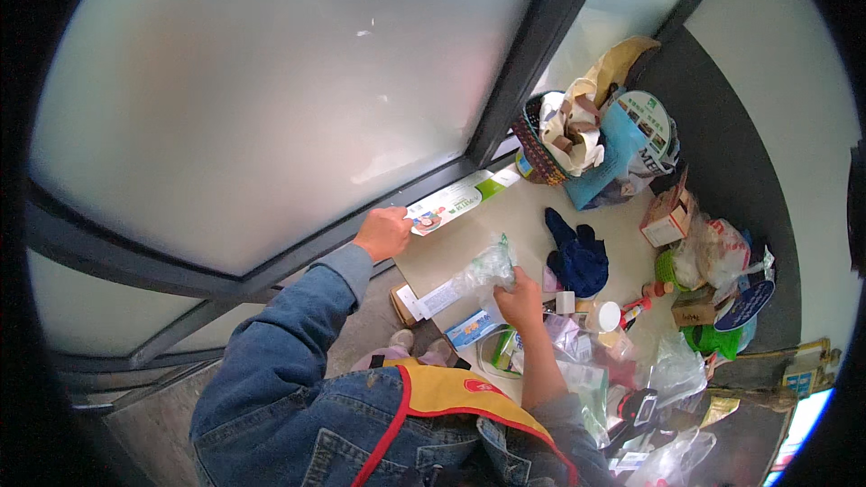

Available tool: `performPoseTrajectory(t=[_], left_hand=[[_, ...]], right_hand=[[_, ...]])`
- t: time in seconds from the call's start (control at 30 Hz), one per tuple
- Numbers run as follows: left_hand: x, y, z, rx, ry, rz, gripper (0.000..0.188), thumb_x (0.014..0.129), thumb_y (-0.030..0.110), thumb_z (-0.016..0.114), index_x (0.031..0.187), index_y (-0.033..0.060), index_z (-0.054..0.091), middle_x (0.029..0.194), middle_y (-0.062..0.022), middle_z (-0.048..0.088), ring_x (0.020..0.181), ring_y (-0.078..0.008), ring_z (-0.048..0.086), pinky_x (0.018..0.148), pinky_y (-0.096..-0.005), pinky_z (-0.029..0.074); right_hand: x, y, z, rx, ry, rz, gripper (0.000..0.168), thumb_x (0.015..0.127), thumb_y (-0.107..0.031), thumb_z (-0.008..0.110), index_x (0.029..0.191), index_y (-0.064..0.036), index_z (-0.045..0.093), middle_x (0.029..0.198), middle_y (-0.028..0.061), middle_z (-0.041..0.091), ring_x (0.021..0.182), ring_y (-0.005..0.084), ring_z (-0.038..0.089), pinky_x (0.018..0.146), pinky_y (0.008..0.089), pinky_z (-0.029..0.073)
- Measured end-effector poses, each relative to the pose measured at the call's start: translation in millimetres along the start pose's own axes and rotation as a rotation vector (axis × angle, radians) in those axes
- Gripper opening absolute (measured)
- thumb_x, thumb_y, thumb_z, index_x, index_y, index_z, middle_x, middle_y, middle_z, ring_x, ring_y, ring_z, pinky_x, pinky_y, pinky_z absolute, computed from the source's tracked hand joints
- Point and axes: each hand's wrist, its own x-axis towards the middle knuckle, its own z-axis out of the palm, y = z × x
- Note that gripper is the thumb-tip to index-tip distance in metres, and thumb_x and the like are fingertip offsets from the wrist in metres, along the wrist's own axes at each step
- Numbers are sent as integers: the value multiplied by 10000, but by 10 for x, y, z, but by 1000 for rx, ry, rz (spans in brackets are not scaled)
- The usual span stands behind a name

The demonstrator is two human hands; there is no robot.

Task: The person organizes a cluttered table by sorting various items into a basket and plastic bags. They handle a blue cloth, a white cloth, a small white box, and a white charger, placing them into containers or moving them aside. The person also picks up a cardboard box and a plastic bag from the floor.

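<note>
My left hand (383,233) pinches the near end of a long, flat white-and-green carton (450,204), which bears print and a food picture. The carton lies along the back edge of the pale tabletop (419,260), beside the frosted panel. In my right hand (519,301) is a crumpled clear plastic bag (488,267), gripped at its right side and held over the table. Below that bag lie a white printed box (440,299) and a blue-and-white box (471,329). A dark blue glove (577,253) rests to the right of my right hand.
A woven basket (541,142) with cloth stands in the far corner next to a blue bag (609,152). An open cardboard box (668,216) sits at the right wall. A white-lidded jar (603,316), clear plastic bags (676,368) and small items crowd the right side. Dark-framed frosted panels (284,101) border the table.
</note>
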Motion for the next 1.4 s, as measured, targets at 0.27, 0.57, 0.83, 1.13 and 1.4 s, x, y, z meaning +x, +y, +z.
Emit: performPoseTrajectory(t=[0.27, 0.57, 0.83, 1.13, 1.4], left_hand=[[14, 178, -80, -77, -151, -69, 460, 740, 234, 659, 1138, 38, 533, 866, -129, 573, 835, -317, 602, 720, -420, 490], [176, 75, 129, -120, -48, -378, 295, 804, 327, 653, 917, 60, 599, 908, -136, 587, 879, -333, 602, 705, -437, 493], [-1130, 55, -203, -219, -80, -817, 232, 831, 282, 606, 865, 60, 663, 877, -121, 609, 832, -332, 611, 692, -435, 489], [-2330, 1080, -200, -720, -128, -996, 315, 825, 239, 661, 1076, 49, 655, 976, -114, 669, 841, -241, 634, 715, -350, 502], [-2757, 1300, 131, -1820, -106, -939, 479, 841, 232, 681, 1270, 80, 531, 1169, -78, 624, 953, -180, 621, 844, -340, 496]], right_hand=[[41, -34, -23, -19, -56, -3, 410, 703, -205, 697, 1018, 29, 578, 833, 272, 635, 831, 433, 619, 739, 460, 494], [131, 91, 51, -9, -76, -70, 395, 712, -199, 679, 1046, -14, 577, 821, 257, 637, 804, 428, 623, 732, 486, 497], [222, 7, -39, 273, -23, -158, 300, 725, -128, 672, 979, 10, 595, 776, 242, 641, 743, 396, 648, 666, 410, 499], [-101, -995, -140, 59, -147, -288, 214, 736, -73, 651, 924, 2, 582, 823, 215, 648, 786, 336, 665, 652, 371, 491], [-1297, -1142, 1350, -249, -765, -353, 398, 735, -283, 701, 1046, -66, 581, 851, 215, 650, 799, 406, 636, 690, 462, 516]])
